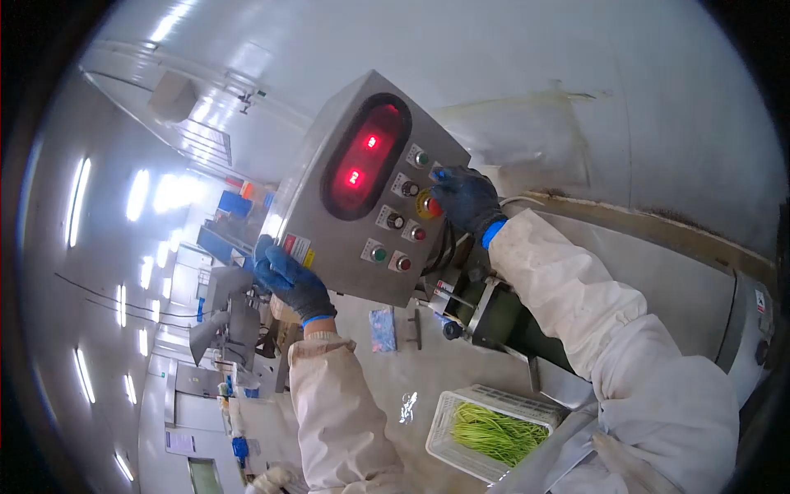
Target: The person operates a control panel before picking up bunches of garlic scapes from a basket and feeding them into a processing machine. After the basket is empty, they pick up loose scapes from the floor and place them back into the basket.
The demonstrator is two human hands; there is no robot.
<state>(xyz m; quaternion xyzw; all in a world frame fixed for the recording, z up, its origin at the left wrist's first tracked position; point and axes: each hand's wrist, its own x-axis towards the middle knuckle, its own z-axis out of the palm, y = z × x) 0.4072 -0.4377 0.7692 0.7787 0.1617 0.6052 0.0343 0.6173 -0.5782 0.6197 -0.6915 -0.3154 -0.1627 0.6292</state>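
A grey metal control box (329, 247) hangs tilted in front of me, its red display (363, 160) lit with two small figures. Round buttons and knobs, among them a red emergency stop button (429, 204), cover the panel. My left hand (292, 281), in a dark blue glove, is closed against the box's left lower edge beside a warning label (297, 249). At the right side of the panel, my right hand (467, 199), gloved alike, has its curled fingertips on a control next to the emergency stop. The hand hides that control.
Below the box stands a machine with a dark green belt (514, 321). A white crate (444, 420) of long green stalks (496, 432) sits on the floor near my right side. A blue packet (383, 330) lies farther off. Steel equipment (239, 321) stands to the left.
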